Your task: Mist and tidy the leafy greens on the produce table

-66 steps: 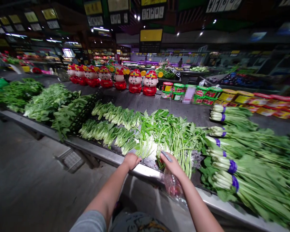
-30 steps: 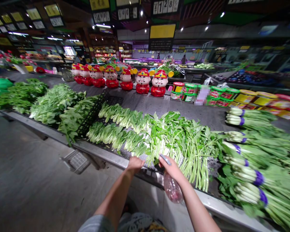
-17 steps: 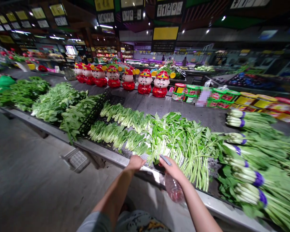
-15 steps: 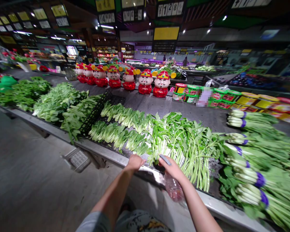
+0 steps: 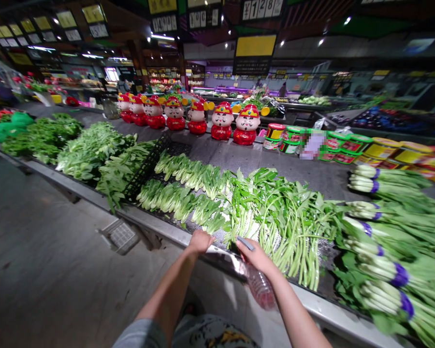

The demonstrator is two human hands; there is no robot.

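Note:
My left hand (image 5: 200,241) is closed at the front edge of the sloping vegetable stand, just below the small green bok choy (image 5: 214,222). Its fingertips are hidden, so what they hold, if anything, does not show. My right hand (image 5: 253,255) is wrapped round the neck of a clear, pinkish plastic spray bottle (image 5: 261,289), whose grey top (image 5: 245,243) sticks out above the fingers. The bottle hangs tilted in front of the metal rim. Long-stemmed leafy greens (image 5: 286,227) lie just beyond this hand.
Bundles of greens tied with purple tape (image 5: 400,275) lie at right. A black crate (image 5: 143,169) borders the bok choy at left. Red figurine jars (image 5: 246,124) and stacked tubs (image 5: 348,144) line the back. The metal rim (image 5: 166,233) runs along the front; a grey basket (image 5: 121,235) sits below.
The whole scene has shifted slightly to the right in view. The spray bottle's lower end has swung a little downward. Both hands stay closed in nearly the same places.

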